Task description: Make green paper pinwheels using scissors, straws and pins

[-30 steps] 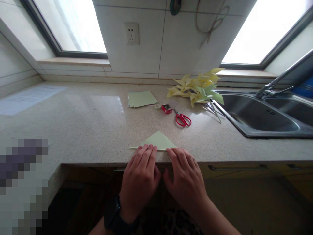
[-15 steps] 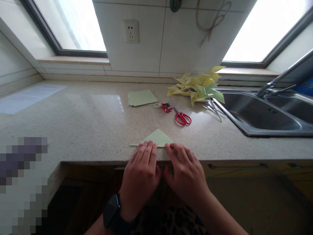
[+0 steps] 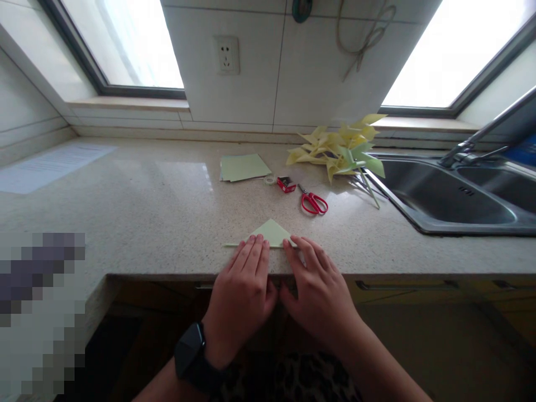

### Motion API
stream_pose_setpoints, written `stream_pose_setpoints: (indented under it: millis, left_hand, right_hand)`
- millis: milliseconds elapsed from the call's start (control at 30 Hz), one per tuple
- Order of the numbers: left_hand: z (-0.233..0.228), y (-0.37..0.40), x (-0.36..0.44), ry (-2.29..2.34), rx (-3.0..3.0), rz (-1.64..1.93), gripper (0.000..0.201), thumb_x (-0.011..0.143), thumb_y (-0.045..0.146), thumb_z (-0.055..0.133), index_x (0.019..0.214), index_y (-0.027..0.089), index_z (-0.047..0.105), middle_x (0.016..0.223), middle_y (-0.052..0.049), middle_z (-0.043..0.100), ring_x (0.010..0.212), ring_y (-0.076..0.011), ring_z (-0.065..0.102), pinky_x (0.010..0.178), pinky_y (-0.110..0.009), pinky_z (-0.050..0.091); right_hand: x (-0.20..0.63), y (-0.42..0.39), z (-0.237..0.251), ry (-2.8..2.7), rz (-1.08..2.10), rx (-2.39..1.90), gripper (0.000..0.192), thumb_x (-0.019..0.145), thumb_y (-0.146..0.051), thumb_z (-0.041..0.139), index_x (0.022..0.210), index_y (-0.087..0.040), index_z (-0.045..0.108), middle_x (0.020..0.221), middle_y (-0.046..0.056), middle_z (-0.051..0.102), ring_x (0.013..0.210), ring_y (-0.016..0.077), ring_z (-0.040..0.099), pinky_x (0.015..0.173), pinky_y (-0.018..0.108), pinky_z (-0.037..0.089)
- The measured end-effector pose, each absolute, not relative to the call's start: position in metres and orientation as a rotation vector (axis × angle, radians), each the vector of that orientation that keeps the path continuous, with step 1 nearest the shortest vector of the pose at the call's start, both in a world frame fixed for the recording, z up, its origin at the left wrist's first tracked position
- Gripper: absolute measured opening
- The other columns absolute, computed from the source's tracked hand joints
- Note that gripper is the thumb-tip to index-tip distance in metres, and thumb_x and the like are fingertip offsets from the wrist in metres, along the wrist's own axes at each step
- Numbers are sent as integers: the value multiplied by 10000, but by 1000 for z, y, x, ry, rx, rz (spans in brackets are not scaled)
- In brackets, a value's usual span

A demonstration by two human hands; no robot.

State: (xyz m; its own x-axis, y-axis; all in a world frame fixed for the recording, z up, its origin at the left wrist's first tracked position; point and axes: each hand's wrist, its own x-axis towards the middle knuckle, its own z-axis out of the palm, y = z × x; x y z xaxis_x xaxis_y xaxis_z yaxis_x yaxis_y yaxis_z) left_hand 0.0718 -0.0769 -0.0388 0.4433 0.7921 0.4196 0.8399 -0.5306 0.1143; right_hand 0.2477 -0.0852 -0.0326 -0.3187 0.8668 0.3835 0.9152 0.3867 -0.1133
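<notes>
Left hand (image 3: 244, 285), right hand (image 3: 321, 287) — loosely extended, touching green paper (image 3: 271, 230) | scissors (image 3: 309, 196) beyond (red box (image 3: 286, 185) alongside)

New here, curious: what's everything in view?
Partly rolled paper: one, pale green, front centre
Paper stack: one, green topmost, farther back
Tape roll: one, whitish, beside stack
Box: one, red, beside tape
Scissors: one, red, beside box
Sink: one, steel, right
Faucet: one, silver, at sink
Pinwheels: several yellow, one green, by sink
Printed sheet: one, white, left
Socket: one, white, wall
Cord: one, beige, wall
Oval object: one, dark green, wall
Windows: two, white, both sides
Countertop: one, speckled beige, centre
Smartwatch: one, dark, left wrist
Left hand: one, on paper
Right hand: one, on paper
</notes>
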Motion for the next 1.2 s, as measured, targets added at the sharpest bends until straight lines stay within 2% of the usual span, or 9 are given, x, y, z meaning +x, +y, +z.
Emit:
stream_pose_setpoints:
  millis: [167,400,633,733,833,1033,1200]
  left_hand:
    - [-36,-75,69,-1437,-2593,-635,652,827,210,580,1436,-5,497,1492,-253,514,1388,-356,488,1161,-505,422]
    - [-38,-70,63,-1377,-2618,-688,628,840,240,622,1422,29,519,1443,-214,574,1334,-346,529,1132,-505,456]
    - [-50,-82,58,-1307,-2576,-718,571,900,143,576,1461,82,486,1460,-178,554,1314,-323,536,1102,-496,485]
    - [-52,-86,58,-1358,-2534,-745,553,904,138,585,1451,102,510,1372,-188,580,1264,-328,558,1065,-502,511]
    - [-50,-86,60,-1383,-2553,-748,560,898,145,597,1450,103,513,1268,-163,615,1226,-324,562,1064,-504,511]
    - [-47,-84,63,-1423,-2566,-717,582,874,140,608,1447,101,515,1249,-145,607,1214,-328,551,1103,-522,484]
    - [-48,-84,65,-1450,-2572,-714,613,894,149,576,1493,104,452,1263,-153,598,1229,-332,555,1080,-515,509]
  right_hand:
    - [248,-80,-30,-2267,-132,-1542,647,814,-272,619,1430,-107,509,1272,148,589,1184,328,509,1030,492,485]
    - [256,-83,-36,-2295,-193,-1477,637,844,-317,635,1442,-138,506,1285,133,576,1123,320,518,995,489,449]
    - [264,-90,-41,-2297,-204,-1382,516,902,-222,588,1413,-161,547,1223,120,589,1091,295,506,958,446,427]
    - [264,-91,-44,-2282,-231,-1365,526,909,-167,573,1433,-154,530,1158,114,602,1052,283,501,943,433,427]
    - [262,-93,-48,-2250,-236,-1376,540,914,-164,574,1450,-147,511,1140,118,590,1076,292,490,956,442,416]
    - [263,-96,-49,-2228,-161,-1357,574,926,-157,557,1487,-142,439,1199,125,574,1129,290,479,981,445,401]
    - [260,-97,-46,-2172,-144,-1383,383,943,-167,547,1325,-189,571,1205,87,633,1132,275,504,989,435,393]
